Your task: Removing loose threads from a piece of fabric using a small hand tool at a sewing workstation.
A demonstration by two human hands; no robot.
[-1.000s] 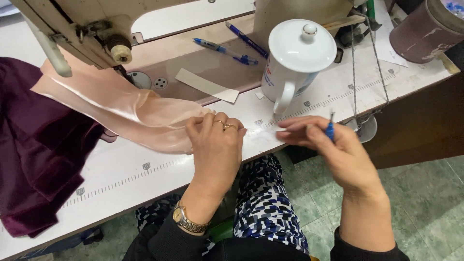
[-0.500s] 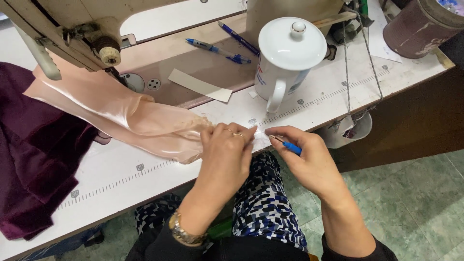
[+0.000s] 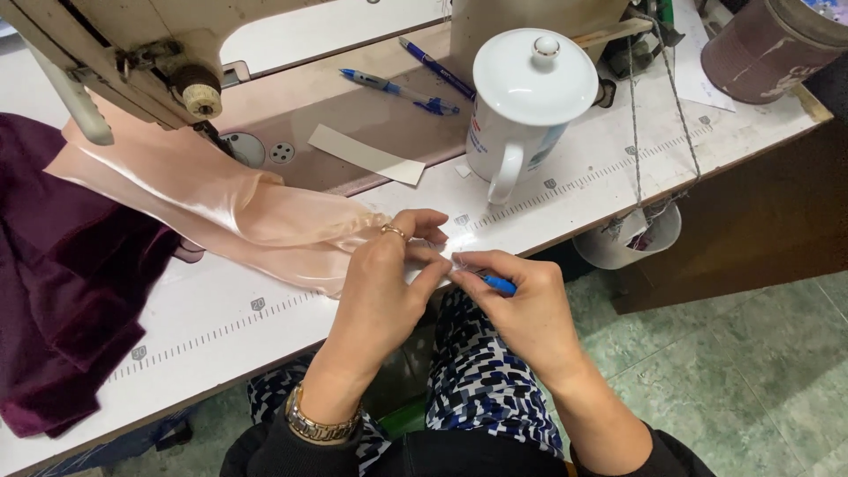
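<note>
Left hand (image 3: 389, 287) pinching end of peach satin fabric (image 3: 238, 208) at frame centre, right hand (image 3: 521, 309) fingers closed on small blue tool (image 3: 496, 283), touching fabric end, white lidded jug (image 3: 526, 102) above

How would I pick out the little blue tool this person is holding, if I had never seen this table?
Start at the big white lidded jug on the sewing table and drop to the table's near edge, where two hands meet over peach satin fabric. The blue-handled tool pokes from the right hand. Unlike the two blue pens behind the jug, it is short and gripped.
</note>
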